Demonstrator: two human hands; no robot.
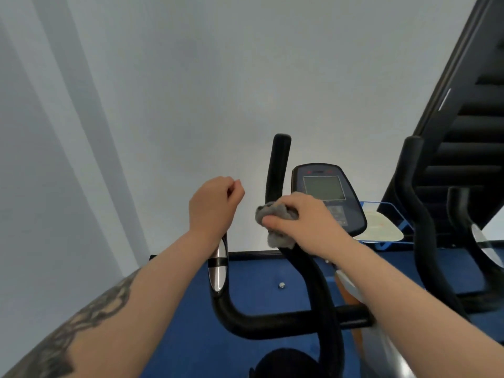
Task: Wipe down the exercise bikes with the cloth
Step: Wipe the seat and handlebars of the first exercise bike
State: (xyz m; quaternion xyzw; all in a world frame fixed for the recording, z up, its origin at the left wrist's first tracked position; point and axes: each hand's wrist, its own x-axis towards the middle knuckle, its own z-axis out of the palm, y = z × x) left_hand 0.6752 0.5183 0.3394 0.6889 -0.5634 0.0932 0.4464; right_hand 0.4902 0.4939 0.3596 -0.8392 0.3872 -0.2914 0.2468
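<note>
Cloth (275,214) gripped by right hand (305,222) around handlebar (278,165); left hand (215,203) fisted.

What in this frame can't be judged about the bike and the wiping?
- Head view: the upper left black handlebar grip is hidden by the left hand; actual contact unclear.
- Grey crumpled cloth and right hand cover the right black handlebar where wiped.
- Dark oval console: screen text too blurred.
- Bike's seat and pedals cut off by the bottom edge.
</note>
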